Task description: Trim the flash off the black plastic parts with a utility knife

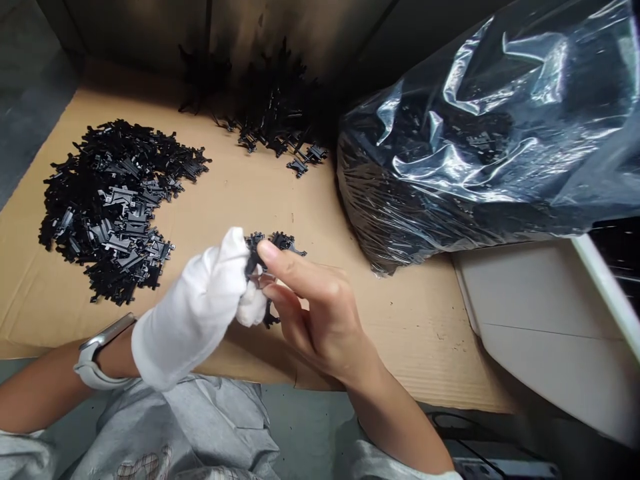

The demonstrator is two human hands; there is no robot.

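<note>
My left hand (210, 293), in a white glove, is closed on a small black plastic part (253, 261) near the middle front of the cardboard. Across from it, my bare right hand (320, 300) pinches the same part between thumb and index finger. Both sets of fingertips partly cover the part, so its full shape is hidden. Just behind the fingers lie a few more black plastic parts (287, 241), and another dark piece shows beneath them. To the left spreads a big heap of similar black parts (120, 207).
Brown cardboard (225, 193) covers the work surface. Another pile of black parts (275, 107) lies against the dark back wall. A large clear plastic bag (450, 147) full of black parts takes up the right side, above a pale carton flap (545, 313).
</note>
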